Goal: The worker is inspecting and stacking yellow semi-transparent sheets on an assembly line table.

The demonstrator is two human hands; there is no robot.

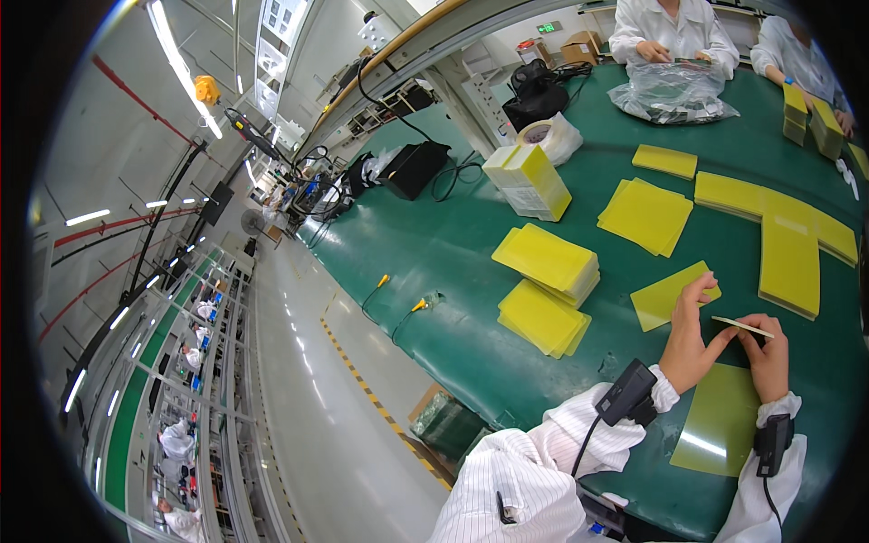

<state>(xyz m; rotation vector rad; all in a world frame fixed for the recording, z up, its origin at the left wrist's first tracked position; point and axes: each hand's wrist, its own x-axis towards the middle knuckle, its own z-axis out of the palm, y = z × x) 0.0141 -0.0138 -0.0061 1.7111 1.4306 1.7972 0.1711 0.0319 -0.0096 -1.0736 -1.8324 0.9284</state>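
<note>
My left hand (692, 339) has its fingers raised and its thumb stretched toward a thin flat piece (730, 322), seen nearly edge-on. My right hand (768, 360) pinches that piece between thumb and fingers. The left thumb tip is close to it; whether it touches is hard to tell. Behind my left fingers is a yellow translucent sheet (659, 300), partly covered by them. Below my hands, a larger yellow translucent sheet (715, 425) lies on the green table, between my forearms.
Yellow sheets lie stacked at the left (552, 258), with fanned sheets (644, 215) beyond. Long yellow stacks (789, 262) stand at the right. A boxy yellow-and-white stack (529, 185) is by a tape roll (536, 133). Across the green table (434, 271), two people sit near a clear plastic bag (674, 93).
</note>
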